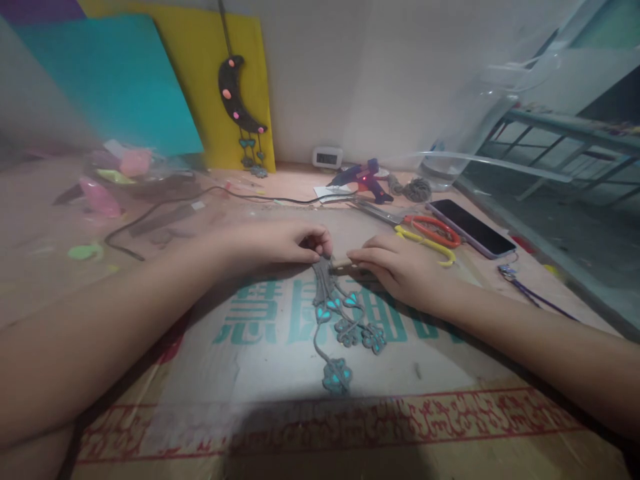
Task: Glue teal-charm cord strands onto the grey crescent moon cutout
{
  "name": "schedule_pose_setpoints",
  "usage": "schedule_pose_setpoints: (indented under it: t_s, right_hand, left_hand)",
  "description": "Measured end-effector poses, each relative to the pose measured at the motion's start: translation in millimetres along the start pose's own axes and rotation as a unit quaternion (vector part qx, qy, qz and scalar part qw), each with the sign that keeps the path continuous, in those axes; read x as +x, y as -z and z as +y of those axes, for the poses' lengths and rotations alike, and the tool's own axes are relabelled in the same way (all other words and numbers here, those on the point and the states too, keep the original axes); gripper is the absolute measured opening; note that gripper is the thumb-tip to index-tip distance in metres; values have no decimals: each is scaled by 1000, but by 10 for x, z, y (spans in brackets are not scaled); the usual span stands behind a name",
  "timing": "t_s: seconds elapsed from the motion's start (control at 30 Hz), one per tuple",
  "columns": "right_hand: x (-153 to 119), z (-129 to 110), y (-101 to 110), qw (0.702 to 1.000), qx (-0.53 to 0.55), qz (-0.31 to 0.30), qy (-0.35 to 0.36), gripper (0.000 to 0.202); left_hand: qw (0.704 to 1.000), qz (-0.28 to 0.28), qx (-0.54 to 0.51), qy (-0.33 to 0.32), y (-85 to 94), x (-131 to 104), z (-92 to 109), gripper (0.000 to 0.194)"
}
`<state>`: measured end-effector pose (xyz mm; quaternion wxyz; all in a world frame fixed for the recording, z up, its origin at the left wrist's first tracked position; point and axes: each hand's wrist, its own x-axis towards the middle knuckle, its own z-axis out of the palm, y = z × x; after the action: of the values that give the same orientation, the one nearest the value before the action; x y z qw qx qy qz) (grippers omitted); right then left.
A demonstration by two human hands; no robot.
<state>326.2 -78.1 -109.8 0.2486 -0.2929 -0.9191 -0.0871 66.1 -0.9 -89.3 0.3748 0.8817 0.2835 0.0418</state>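
Grey cord ornament [324, 283] between left fingers [321, 252], right hand [395, 267] beside.

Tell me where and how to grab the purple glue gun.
Best by its handle, coming from the person's right: the handle juts rightward and towards the person, while the nozzle points left. Its red light glows, so avoid the possibly hot nozzle.
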Motion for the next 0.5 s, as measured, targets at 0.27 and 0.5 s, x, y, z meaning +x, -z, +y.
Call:
schedule_pose_setpoints:
  t_s: [0.27,0.5]
  right_hand:
    - [-1,2,-37,1000,-1,-5,-11,26]
    - [-15,72,25,992,40,40,-113,24]
  left_hand:
    - [1000,-5,2,5,8,-1,6,22]
    - [998,40,47,0,-9,-37,59,24]
